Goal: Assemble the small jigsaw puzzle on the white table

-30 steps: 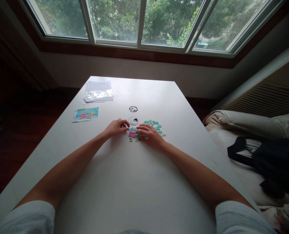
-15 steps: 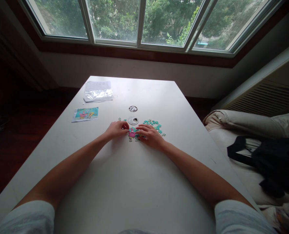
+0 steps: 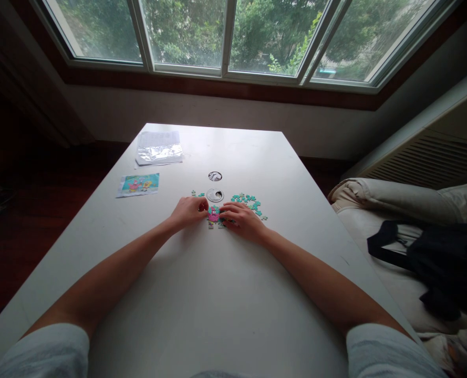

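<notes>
The left hand (image 3: 189,211) and the right hand (image 3: 242,221) lay on the white rectangular surface (image 3: 217,304), slightly beyond its middle. Both forearms reached in from the near edge. Between the two hands, flat on the surface, sat the small joined cluster of pink and teal cardboard puzzle pieces (image 3: 214,216).

Left hand: the fingers (image 3: 200,206) were curled close together, with the tips touching the left edge of the cluster. Whether they pinched a single piece could not be told.

Right hand: the fingers (image 3: 230,210) were stretched out side by side, palm down, and rested on the right part of the cluster. They were clamped on nothing.

A scatter of loose teal puzzle pieces (image 3: 249,200) lay just beyond the right hand. To the left of that scatter, just beyond the cluster, lay a round silver disc (image 3: 215,195). A second, smaller round disc (image 3: 215,176) lay farther away on the same line. A few stray teal pieces (image 3: 197,193) lay just left of the nearer disc.

At the far left of the surface lay a small colour picture card (image 3: 138,184). Beyond it lay a clear plastic bag on a white sheet (image 3: 159,149).

To the right of the surface lay a cream cushion (image 3: 391,202) and, nearer, a black bag with a strap (image 3: 438,262).
</notes>
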Action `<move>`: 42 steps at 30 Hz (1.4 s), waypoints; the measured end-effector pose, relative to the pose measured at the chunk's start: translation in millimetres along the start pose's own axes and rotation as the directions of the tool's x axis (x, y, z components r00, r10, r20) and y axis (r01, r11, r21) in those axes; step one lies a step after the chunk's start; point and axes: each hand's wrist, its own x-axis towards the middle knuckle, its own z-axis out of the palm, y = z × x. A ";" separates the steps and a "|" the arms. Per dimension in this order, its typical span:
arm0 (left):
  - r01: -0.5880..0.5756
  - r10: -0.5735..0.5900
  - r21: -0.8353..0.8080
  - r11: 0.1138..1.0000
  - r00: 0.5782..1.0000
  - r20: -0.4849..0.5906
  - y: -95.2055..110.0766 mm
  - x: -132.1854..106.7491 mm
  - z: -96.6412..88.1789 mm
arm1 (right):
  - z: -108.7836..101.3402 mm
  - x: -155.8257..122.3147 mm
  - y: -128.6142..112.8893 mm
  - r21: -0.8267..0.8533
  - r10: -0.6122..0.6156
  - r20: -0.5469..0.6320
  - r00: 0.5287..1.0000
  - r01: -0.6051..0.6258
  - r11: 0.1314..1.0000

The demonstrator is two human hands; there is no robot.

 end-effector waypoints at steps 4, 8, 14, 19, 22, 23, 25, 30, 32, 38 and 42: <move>-0.018 0.019 0.025 1.000 1.000 -0.017 3.3 -1.9 0.1 | 0.1 -0.4 0.5 0.005 -0.007 0.002 1.000 0.007 1.000; -0.039 0.040 0.032 0.999 0.999 -0.025 3.9 -2.1 1.0 | -0.5 -0.1 -0.2 0.002 -0.002 0.004 1.000 0.002 1.000; -0.050 0.051 0.029 0.998 0.998 -0.024 0.3 -1.2 3.8 | -1.2 0.7 -1.2 -0.002 -0.008 0.009 1.000 0.008 1.000; -0.050 0.050 0.036 0.998 0.999 -0.021 1.1 -1.6 2.5 | -1.9 0.9 -2.0 -0.003 0.006 0.024 1.000 -0.006 1.000; -0.036 0.036 0.050 0.998 0.999 -0.005 3.3 -2.2 -0.8 | -2.0 1.2 -2.8 -0.001 0.010 0.027 1.000 -0.010 1.000; -0.027 0.027 0.051 0.998 1.000 0.004 3.9 -2.2 -2.0 | -2.0 1.2 -3.1 0.001 0.009 0.025 1.000 -0.010 1.000; -0.012 0.011 0.046 0.999 1.000 0.021 4.0 -1.9 -3.6 | -2.2 1.2 -3.7 0.003 0.008 0.027 1.000 -0.008 1.000; -0.004 0.003 0.029 1.000 1.000 0.022 0.4 -0.7 -2.2 | -3.3 0.7 -5.3 0.000 0.014 0.029 0.999 -0.014 1.000; -0.001 0.001 0.029 1.000 1.000 0.016 -0.6 -0.6 -1.2 | -3.9 0.8 -6.0 -0.001 0.016 0.033 0.999 -0.016 1.000; -0.008 0.008 0.032 0.999 1.000 0.013 0.1 -0.6 -0.3 | -5.0 2.5 -7.0 -0.001 0.016 0.035 0.999 -0.016 1.000; -0.011 0.011 0.025 1.000 1.000 0.001 -0.6 0.2 1.1 | -3.4 3.0 -7.1 0.001 0.023 0.022 1.000 -0.023 1.000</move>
